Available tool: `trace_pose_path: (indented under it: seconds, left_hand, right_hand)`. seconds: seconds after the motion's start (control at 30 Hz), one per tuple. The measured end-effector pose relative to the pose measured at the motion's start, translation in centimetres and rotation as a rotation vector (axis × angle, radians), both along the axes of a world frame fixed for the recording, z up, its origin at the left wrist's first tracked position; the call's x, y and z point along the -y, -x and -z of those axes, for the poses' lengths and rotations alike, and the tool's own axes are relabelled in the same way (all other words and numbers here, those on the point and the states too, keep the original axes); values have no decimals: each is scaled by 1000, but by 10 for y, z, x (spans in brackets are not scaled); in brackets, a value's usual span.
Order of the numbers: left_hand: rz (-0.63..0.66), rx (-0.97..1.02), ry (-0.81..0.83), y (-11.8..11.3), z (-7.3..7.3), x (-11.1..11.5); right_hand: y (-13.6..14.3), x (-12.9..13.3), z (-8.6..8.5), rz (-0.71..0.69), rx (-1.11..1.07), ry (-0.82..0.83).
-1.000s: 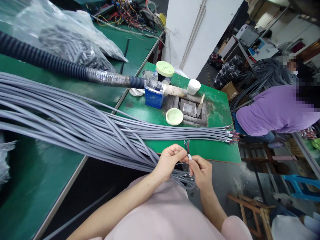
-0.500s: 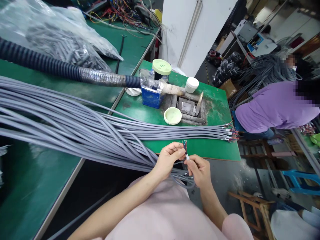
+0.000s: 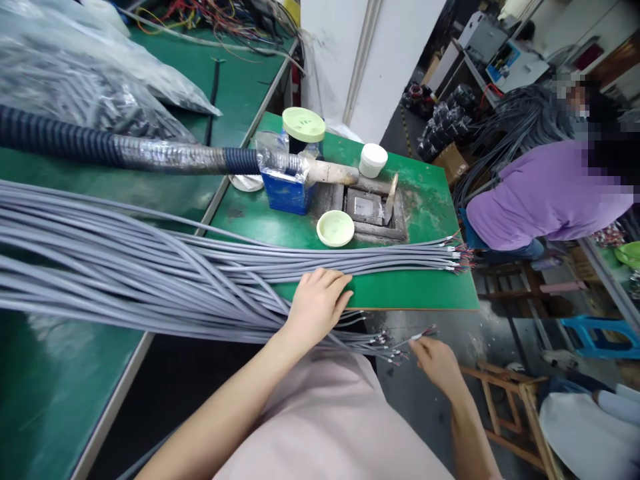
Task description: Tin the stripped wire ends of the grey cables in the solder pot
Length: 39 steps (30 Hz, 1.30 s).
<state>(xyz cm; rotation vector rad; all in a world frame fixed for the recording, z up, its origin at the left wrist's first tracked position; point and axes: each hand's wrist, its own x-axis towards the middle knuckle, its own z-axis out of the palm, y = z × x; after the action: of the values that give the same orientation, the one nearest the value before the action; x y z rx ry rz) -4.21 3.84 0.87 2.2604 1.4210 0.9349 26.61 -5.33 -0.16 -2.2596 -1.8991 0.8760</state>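
Observation:
A thick bundle of grey cables [image 3: 190, 267] runs from the left across the green bench. Many ends lie together near the bench's right edge, with thin coloured wires [image 3: 464, 259] showing. My left hand [image 3: 320, 297] is palm down beside the front cables of that row, fingers stretched out. Lower right, my right hand [image 3: 436, 360] pinches one cable end [image 3: 423, 333] beyond the bench edge. Other stripped ends [image 3: 380, 341] hang between my two hands, below the edge.
A soldering pot [image 3: 370, 207] with a spatula is set in the bench. Around it are a green dish [image 3: 335, 229], a white tub [image 3: 373, 161], a blue box [image 3: 287, 192] and a ribbed hose [image 3: 170, 157]. A person in purple [image 3: 545, 193] is at the right.
My hands have moved apart. The left let go of the wire end and moved up-left to the cables; the right moved right and down with a cable end. The view shifted slightly.

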Motion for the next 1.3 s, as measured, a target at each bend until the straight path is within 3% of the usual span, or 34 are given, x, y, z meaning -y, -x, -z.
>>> trace_pose_path:
  seconds: [0.1, 0.27, 0.53, 0.63, 0.8, 0.97, 1.07, 1.17, 1.3]
  left_hand:
    - [-6, -191, 14, -12, -1, 0]
    - [19, -325, 21, -32, -8, -3]
    - [48, -407, -7, -48, -16, -24]
    - [79, -425, 3, -49, -19, -30]
    - [150, -439, 22, -49, -23, -31]
    - [241, -397, 113, -46, -24, -18]
    - [272, -263, 225, -41, -27, -11]
    - [303, -95, 284, -36, -33, -7]
    - [354, 16, 316, -33, -35, -7]
  right_hand:
    - [16, 4, 2, -144, -23, 77]
    - [67, -12, -4, -321, -212, 41]
    - [104, -29, -9, -391, -414, -32]
    - [106, -30, -6, -285, -593, 11]
    - [94, -33, 7, 21, -950, 101]
    - [80, -39, 10, 301, -1258, 57]
    - [74, -50, 3, 387, -1392, -9]
    - [64, -65, -13, 501, -1452, -194]
    - [51, -75, -42, 600, -1376, -734]
